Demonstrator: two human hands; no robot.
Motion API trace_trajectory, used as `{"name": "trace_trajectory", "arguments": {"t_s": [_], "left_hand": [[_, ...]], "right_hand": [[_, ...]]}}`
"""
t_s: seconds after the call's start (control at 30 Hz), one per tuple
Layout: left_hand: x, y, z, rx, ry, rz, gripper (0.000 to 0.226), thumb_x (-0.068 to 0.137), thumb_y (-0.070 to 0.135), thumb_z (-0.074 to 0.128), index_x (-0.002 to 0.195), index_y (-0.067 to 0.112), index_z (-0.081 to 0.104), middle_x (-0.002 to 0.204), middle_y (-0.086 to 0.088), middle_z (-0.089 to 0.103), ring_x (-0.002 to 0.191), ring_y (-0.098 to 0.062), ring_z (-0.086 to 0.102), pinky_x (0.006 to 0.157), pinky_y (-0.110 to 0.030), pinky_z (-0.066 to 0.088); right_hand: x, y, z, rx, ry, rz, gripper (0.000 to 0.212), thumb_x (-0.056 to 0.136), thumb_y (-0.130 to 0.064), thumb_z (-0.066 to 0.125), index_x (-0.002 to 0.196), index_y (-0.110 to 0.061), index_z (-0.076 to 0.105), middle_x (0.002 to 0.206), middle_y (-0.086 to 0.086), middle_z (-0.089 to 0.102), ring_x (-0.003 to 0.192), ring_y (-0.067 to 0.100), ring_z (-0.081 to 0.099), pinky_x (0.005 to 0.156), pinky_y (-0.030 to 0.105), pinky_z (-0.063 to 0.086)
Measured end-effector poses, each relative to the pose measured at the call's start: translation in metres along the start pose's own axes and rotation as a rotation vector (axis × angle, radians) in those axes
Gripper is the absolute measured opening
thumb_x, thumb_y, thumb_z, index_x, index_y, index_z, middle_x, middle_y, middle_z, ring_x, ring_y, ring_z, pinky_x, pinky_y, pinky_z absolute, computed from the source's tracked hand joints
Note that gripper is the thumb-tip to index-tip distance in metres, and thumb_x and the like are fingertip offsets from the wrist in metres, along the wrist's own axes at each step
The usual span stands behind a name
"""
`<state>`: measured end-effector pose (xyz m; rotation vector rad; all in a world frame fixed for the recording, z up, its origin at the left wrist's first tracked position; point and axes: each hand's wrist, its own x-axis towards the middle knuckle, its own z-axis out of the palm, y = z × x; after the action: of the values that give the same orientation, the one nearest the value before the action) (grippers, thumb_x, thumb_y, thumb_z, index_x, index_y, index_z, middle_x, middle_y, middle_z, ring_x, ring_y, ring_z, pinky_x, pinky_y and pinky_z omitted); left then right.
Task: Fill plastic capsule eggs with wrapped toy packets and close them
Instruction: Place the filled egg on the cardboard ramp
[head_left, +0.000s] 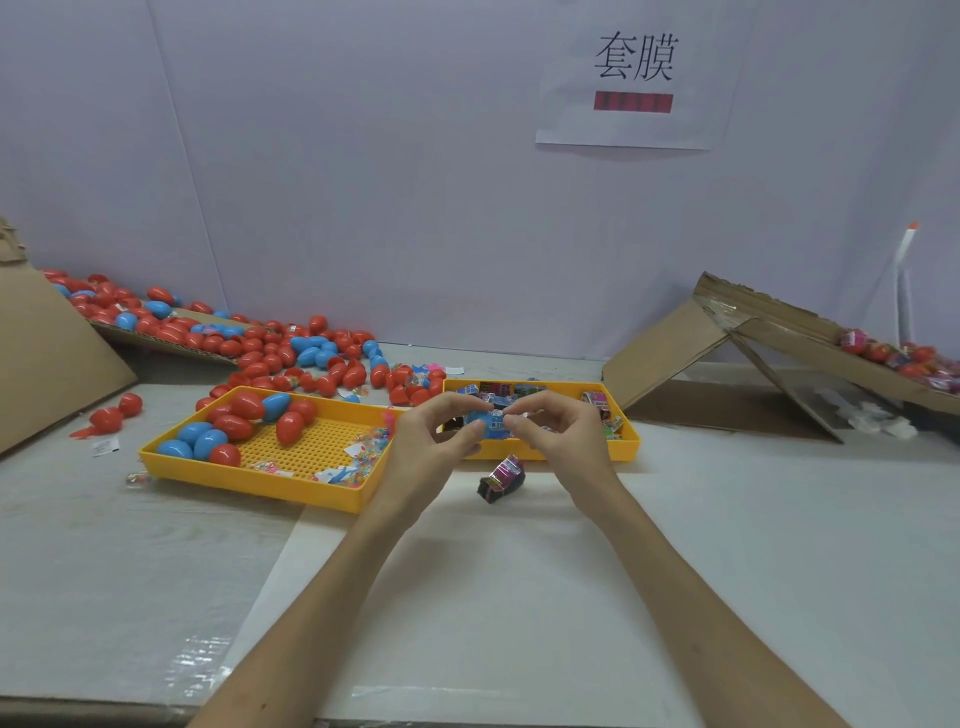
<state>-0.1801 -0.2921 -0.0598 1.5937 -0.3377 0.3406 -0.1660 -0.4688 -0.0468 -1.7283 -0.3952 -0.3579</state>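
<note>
Two bare forearms enter from the lower edge and cross a white sheet (498, 597) laid on the grey table (104, 571). The left hand (434, 439) and right hand (558, 431) meet above the gap between two yellow trays. The left hand grips a blue capsule egg (480, 423) with curled fingers. The right hand's thumb and forefinger pinch the egg's right side, where a pale scrap of wrapper shows; whether the egg is closed cannot be determined. One wrapped packet (501, 475), black and magenta, lies on the sheet just in front of the hands. Its print is too small to read. The left tray (249, 480) holds red and blue eggs on a perforated floor, with small coloured pieces at its right end. The right tray (626, 447) holds wrapped packets. A loose pile of eggs (311, 353), mostly red, spreads behind the left tray onto cardboard. A folded cardboard ramp (670, 353) stands at the right. A paper notice (634, 130) on the wall reads "套膜"; the red bar beneath the characters is illegible.
</note>
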Motion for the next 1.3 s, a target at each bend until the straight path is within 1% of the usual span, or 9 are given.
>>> {"name": "trace_trajectory", "arguments": {"t_s": [0.1,0.23,0.37,0.57,0.77,0.87,1.1,1.2,1.3], "left_hand": [[0.0011,-0.0013,0.0004,0.075,0.003,0.029,0.023,0.093,0.01,0.072,0.099,0.032,0.075,0.108,0.012,0.071,0.102,-0.012,0.071,0.078,-0.03,0.062],[0.0015,-0.0022,0.0003,0.106,-0.001,0.036,0.024,0.092,0.011,0.072,0.099,0.034,0.075,0.108,0.012,0.071,0.105,-0.014,0.07,0.082,-0.035,0.063],[0.0011,-0.0002,0.0003,0.105,-0.006,0.031,0.025,0.092,0.012,0.072,0.097,0.037,0.074,0.102,0.019,0.071,0.103,-0.012,0.07,0.08,-0.032,0.062],[0.0006,0.0007,0.0006,0.08,-0.007,0.006,0.017,0.093,0.013,0.072,0.103,0.027,0.075,0.109,0.007,0.071,0.097,-0.01,0.072,0.075,-0.03,0.063],[0.0021,-0.0015,-0.001,0.102,-0.015,0.005,0.02,0.092,0.015,0.074,0.099,0.033,0.075,0.104,0.016,0.072,0.096,-0.009,0.072,0.072,-0.029,0.062],[0.0023,-0.0022,-0.0008,0.091,-0.011,0.0,0.019,0.092,0.015,0.074,0.099,0.033,0.075,0.103,0.017,0.072,0.095,-0.007,0.072,0.07,-0.027,0.061],[0.003,-0.0025,-0.0011,0.069,-0.009,-0.033,0.019,0.092,0.017,0.073,0.095,0.036,0.076,0.101,0.017,0.072,0.099,-0.01,0.071,0.076,-0.032,0.063],[0.0036,-0.0031,-0.0015,0.078,0.0,-0.042,0.019,0.092,0.018,0.073,0.094,0.036,0.076,0.106,0.012,0.072,0.101,-0.012,0.071,0.078,-0.032,0.063],[0.0035,-0.0031,-0.0016,0.086,-0.008,-0.052,0.018,0.092,0.019,0.074,0.095,0.036,0.076,0.104,0.014,0.072,0.098,-0.01,0.072,0.078,-0.033,0.063]], "right_hand": [[-0.0002,0.0,0.0001,0.01,0.002,-0.004,0.015,0.086,-0.015,0.078,0.082,-0.029,0.075,0.083,-0.009,0.074,0.081,0.01,0.07,0.068,0.022,0.056],[0.0003,0.0003,-0.0006,0.022,-0.009,0.009,0.013,0.087,-0.014,0.078,0.083,-0.027,0.076,0.086,-0.004,0.075,0.084,0.016,0.072,0.073,0.03,0.06],[-0.0004,-0.0008,-0.0002,0.025,-0.015,0.016,0.013,0.087,-0.014,0.077,0.084,-0.027,0.075,0.089,-0.001,0.075,0.085,0.017,0.072,0.072,0.025,0.058],[-0.0006,-0.0022,-0.0002,0.058,-0.027,0.035,0.013,0.087,-0.013,0.077,0.084,-0.026,0.075,0.09,-0.001,0.074,0.085,0.012,0.072,0.07,0.022,0.057],[-0.0004,-0.0003,0.0004,0.049,-0.035,0.039,0.011,0.087,-0.014,0.077,0.085,-0.025,0.075,0.087,-0.006,0.074,0.085,0.009,0.071,0.068,0.02,0.056],[-0.0003,0.0003,-0.0001,0.061,-0.04,0.048,0.009,0.088,-0.014,0.076,0.086,-0.022,0.076,0.088,-0.004,0.074,0.084,0.007,0.071,0.068,0.019,0.055],[-0.0002,0.0006,-0.0001,0.082,-0.03,0.061,0.006,0.089,-0.012,0.075,0.087,-0.018,0.076,0.09,0.001,0.074,0.084,0.006,0.07,0.067,0.018,0.054],[-0.0002,0.001,0.0,0.084,-0.034,0.061,0.006,0.088,-0.012,0.076,0.087,-0.018,0.076,0.091,0.002,0.074,0.084,0.007,0.071,0.067,0.018,0.054],[-0.0002,0.001,0.0006,0.083,-0.042,0.061,0.007,0.088,-0.012,0.076,0.087,-0.019,0.076,0.091,0.002,0.074,0.085,0.008,0.071,0.067,0.018,0.054]]}}
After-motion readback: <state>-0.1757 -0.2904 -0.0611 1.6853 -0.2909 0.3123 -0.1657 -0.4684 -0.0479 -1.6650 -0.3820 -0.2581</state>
